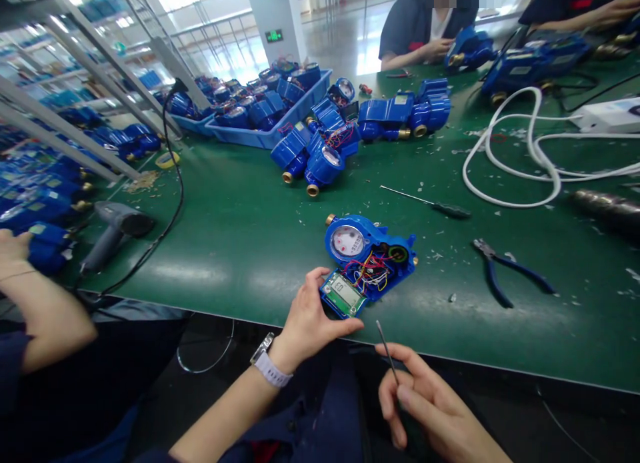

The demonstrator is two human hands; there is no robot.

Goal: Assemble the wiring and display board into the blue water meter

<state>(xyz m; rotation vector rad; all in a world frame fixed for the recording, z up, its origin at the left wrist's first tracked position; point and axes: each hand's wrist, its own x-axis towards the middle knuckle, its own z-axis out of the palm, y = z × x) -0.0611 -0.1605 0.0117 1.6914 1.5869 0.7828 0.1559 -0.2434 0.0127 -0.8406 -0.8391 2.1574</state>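
Note:
An opened blue water meter (367,260) lies near the front edge of the green table (240,230), showing its white dial, coloured wires and a small green display board. My left hand (310,320) holds the meter at its near-left corner, thumb beside the display board. Below the table edge, my right hand (425,400) is closed round a thin screwdriver (386,346) whose metal shaft points up toward the meter.
Blue-handled pliers (505,273) and a second screwdriver (430,203) lie right of the meter. More blue meters (320,150) are piled behind, by a blue tray (260,110). A heat gun (115,230) lies left, a white cable (525,156) right. Other people work at far right and near left.

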